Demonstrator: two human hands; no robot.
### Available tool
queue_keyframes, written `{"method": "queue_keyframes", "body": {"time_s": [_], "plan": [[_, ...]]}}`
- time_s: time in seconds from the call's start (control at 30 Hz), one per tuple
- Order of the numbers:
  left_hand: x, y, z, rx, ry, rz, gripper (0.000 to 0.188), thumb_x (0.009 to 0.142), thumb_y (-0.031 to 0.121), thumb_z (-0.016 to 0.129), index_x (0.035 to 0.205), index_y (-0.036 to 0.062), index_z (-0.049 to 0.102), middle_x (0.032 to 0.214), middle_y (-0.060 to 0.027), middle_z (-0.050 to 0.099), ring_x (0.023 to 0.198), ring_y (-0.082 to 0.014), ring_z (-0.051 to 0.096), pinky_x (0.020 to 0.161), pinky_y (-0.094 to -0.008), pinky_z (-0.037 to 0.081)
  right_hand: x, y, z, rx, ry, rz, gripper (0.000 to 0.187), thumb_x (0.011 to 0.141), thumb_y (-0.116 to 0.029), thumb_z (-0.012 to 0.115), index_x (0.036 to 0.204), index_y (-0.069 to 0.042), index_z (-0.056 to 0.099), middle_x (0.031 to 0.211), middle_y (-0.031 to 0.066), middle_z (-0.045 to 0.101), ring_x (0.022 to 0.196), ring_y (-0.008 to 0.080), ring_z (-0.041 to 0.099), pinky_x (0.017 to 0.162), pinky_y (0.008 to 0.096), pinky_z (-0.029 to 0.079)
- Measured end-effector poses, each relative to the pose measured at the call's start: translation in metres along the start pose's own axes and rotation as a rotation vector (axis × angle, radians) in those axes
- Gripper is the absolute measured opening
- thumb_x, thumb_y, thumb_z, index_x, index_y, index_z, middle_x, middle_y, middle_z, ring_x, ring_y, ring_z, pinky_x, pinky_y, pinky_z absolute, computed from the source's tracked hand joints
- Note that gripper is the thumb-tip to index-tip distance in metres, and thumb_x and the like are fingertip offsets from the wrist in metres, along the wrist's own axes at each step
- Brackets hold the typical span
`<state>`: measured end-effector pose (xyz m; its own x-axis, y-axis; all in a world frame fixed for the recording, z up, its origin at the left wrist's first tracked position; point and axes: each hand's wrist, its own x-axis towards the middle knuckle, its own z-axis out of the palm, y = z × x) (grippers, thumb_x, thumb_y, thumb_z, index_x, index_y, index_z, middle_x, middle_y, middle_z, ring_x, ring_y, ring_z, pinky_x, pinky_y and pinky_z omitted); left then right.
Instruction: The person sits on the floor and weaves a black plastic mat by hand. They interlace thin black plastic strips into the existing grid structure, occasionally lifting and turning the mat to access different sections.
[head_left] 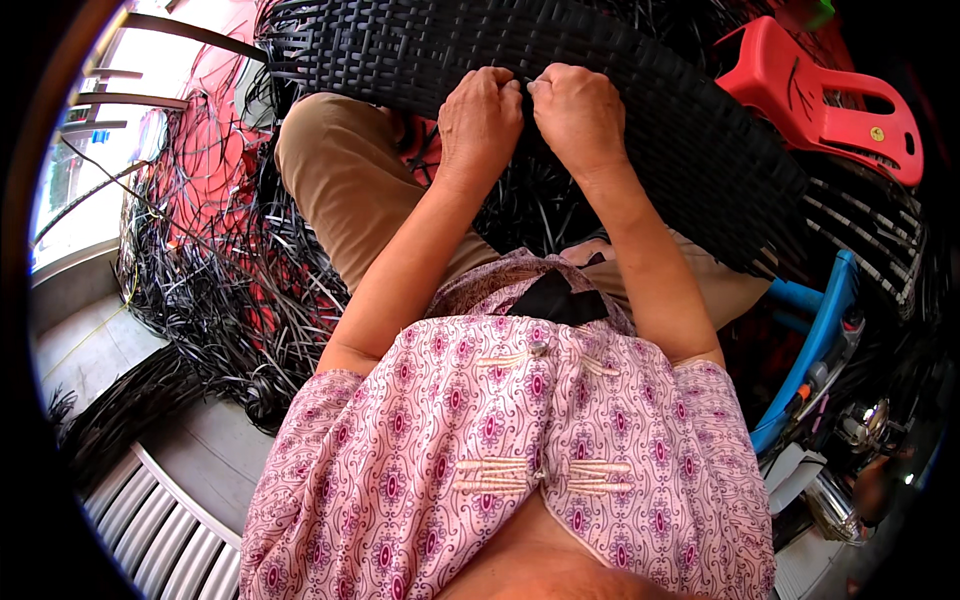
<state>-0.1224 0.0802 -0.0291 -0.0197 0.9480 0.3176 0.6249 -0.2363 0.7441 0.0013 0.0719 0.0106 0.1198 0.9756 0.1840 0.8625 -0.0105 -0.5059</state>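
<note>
Across the lap, a black woven panel [600,90] of flat plastic strips forms the landmark for this entry; it curves from the upper left of the view down to the right. Left hand [480,120]: clenched at the panel's near edge, knuckles up, fingers curled into the weave; what it pinches is hidden under the fingers. Right hand [580,115]: likewise clenched, just beside the left and touching it at the thumbs, gripping the same near edge. Whether either holds a single loose strip or the rim itself cannot be told. Below the panel: tan trousers [340,190] and a pink patterned blouse [500,440]. Left of the panel: a tangled heap of loose black strips [220,290] spread over a red surface and down to the grey floor [90,350]. Right of the panel: a red plastic stool [820,95] touching or just behind its far edge, and a blue frame [815,340] lower down. Risk, as judged: both fists pull at one spot, so a strip slipping free could undo the tight rows beside it; the thin strip edges may bite the fingers under a hard pull; the panel, resting only on the knees, could slide toward the blue frame.
</note>
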Motion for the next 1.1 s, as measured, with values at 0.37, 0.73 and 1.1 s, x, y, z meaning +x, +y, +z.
{"method": "queue_keyframes", "body": {"time_s": [0.37,0.73,1.1], "plan": [[0.017,-0.021,-0.005,-0.317,-0.202,-0.287,0.032,0.082,0.02,0.064,0.102,-0.003,0.073,0.093,-0.0208,0.073,0.09,-0.0298,0.072,0.084,-0.0365,0.054,0.005,-0.003,-0.001,-0.076,-0.044,-0.003,0.023,0.089,-0.026,0.066,0.087,-0.005,0.075,0.084,0.0201,0.071,0.083,0.0396,0.07,0.078,0.0465,0.056],[0.008,-0.02,-0.008,-0.396,-0.176,-0.298,0.026,0.079,0.017,0.073,0.097,-0.0011,0.072,0.084,-0.0116,0.074,0.077,-0.0187,0.071,0.074,-0.0315,0.055,0.003,-0.002,0.004,-0.077,-0.002,-0.1,0.021,0.089,-0.024,0.065,0.086,-0.006,0.075,0.081,0.0184,0.071,0.079,0.0384,0.07,0.074,0.046,0.055],[-0.023,-0.013,-0.006,-0.359,0.035,0.027,0.023,0.082,0.003,0.075,0.104,0.0003,0.07,0.083,-0.0061,0.062,0.065,-0.0122,0.062,0.063,-0.0251,0.051,0.001,0.002,0.004,0.012,-0.02,-0.132,0.019,0.087,-0.022,0.066,0.085,-0.005,0.074,0.08,0.0178,0.071,0.079,0.0384,0.069,0.074,0.046,0.055]]}}
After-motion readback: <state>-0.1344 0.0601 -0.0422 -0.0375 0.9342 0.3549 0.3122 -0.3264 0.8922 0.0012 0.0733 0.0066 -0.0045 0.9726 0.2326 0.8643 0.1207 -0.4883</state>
